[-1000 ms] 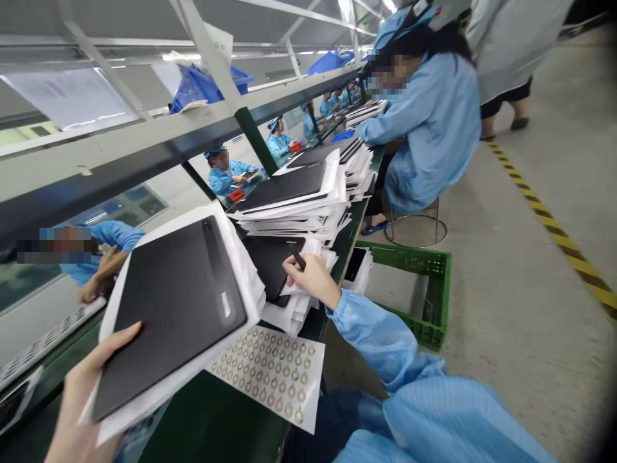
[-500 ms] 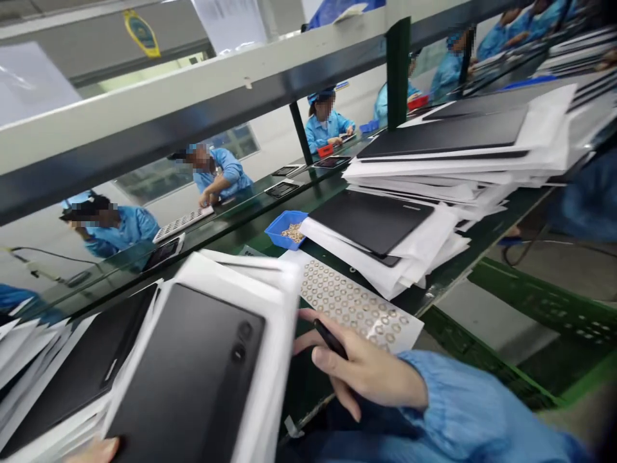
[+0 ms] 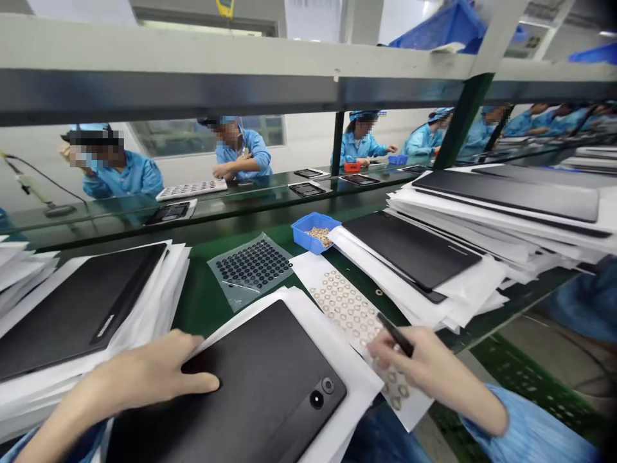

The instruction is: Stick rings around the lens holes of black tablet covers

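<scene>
A black tablet back cover with two camera rings at its right corner lies on white paper in front of me. My left hand grips its left edge, thumb on top, the other fingers partly hidden beyond the edge. My right hand holds a slim black pen-like tool; whether it is tweezers I cannot tell. Its blurred fingertips are over a white sheet of ring-shaped stickers. Beside that sheet lies a clear sheet of black round pieces.
A blue bin of small tan pieces stands behind the sticker sheet. Covers with paper are stacked at left and right. A shelf beam crosses above. Several co-workers in blue sit beyond the line. A green crate is low at right.
The view has levelled and turned. The back cover, tilted up in my left hand before, now lies lower and flatter. My right hand has moved over the sticker sheet, still with the black tool.
</scene>
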Tool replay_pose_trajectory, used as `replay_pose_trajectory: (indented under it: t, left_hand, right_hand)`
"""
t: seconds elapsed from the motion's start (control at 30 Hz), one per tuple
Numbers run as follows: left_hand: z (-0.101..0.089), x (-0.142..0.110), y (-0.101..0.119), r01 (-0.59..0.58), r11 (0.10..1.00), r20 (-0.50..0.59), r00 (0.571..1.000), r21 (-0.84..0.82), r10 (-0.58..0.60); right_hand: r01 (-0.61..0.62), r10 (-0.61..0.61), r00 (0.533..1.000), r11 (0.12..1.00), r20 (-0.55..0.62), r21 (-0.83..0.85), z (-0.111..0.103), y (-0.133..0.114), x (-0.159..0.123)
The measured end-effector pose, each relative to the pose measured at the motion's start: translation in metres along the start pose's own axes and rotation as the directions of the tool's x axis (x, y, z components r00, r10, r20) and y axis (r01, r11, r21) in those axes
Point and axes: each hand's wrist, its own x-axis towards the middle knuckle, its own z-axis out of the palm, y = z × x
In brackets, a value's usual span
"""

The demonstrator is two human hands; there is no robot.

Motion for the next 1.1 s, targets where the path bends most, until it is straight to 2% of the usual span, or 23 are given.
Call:
replay_pose_trajectory:
  t: [0.07,0.13,0.17,0.23,0.3,0.33,0.4,0.5,0.6,0.7,0.8,0.93,1.1]
  left_hand:
    - [-0.004,0.003,0.017,-0.052,0.993,-0.037,0.998,0.106,0.056]
    - [-0.009,0.01,0.042,-0.237,0.967,-0.066,0.967,0.096,0.244]
    - [-0.011,0.016,0.056,-0.373,0.926,-0.068,0.924,0.055,0.377]
    - [-0.01,0.033,0.082,-0.595,0.804,-0.086,0.801,0.006,0.593]
    - [-0.003,0.051,0.099,-0.7,0.714,-0.095,0.711,0.001,0.697]
    - [0.003,0.06,0.104,-0.723,0.691,-0.092,0.688,0.0,0.72]
    - [0.015,0.072,0.109,-0.74,0.672,-0.089,0.67,-0.007,0.737]
    - [0.026,0.082,0.113,-0.739,0.673,-0.131,0.666,0.014,0.734]
    - [0.026,0.092,0.121,-0.711,0.701,-0.111,0.694,0.053,0.712]
    - [0.026,0.111,0.129,-0.653,0.755,-0.11,0.747,0.061,0.656]
    - [0.031,0.127,0.13,-0.603,0.796,-0.089,0.791,0.054,0.605]
    - [0.034,0.132,0.128,-0.601,0.798,-0.018,0.798,0.046,0.602]
    - [0.031,0.131,0.129,-0.605,0.795,0.011,0.796,0.052,0.605]
  right_hand:
    - [0.046,-0.054,0.996,0.99,-0.064,-0.13,-0.005,0.009,0.012]
    - [0.09,-0.1,0.995,0.966,-0.029,-0.244,-0.009,0.022,0.022]
    - [0.099,-0.108,0.994,0.953,-0.014,-0.287,-0.012,0.027,0.026]
    - [0.079,-0.103,0.993,0.941,-0.056,-0.328,-0.021,0.031,0.033]
    - [0.037,-0.071,0.988,0.971,-0.136,-0.237,-0.03,0.024,0.04]
    - [0.032,-0.056,0.983,0.99,-0.177,-0.139,-0.034,0.017,0.045]
    - [0.033,-0.012,0.972,0.996,-0.234,0.083,-0.035,-0.002,0.06]
    - [0.046,0.037,0.97,0.942,-0.24,0.332,-0.021,-0.023,0.091]
    - [0.117,-0.005,0.973,0.874,-0.232,0.472,0.001,-0.025,0.119]
    - [0.187,-0.054,0.958,0.86,-0.281,0.474,0.017,-0.013,0.131]
    - [0.208,-0.058,0.945,0.866,-0.322,0.455,0.023,0.0,0.135]
    - [0.211,-0.062,0.935,0.889,-0.35,0.407,0.025,0.01,0.139]
    - [0.227,-0.091,0.93,0.904,-0.357,0.362,0.028,0.013,0.147]
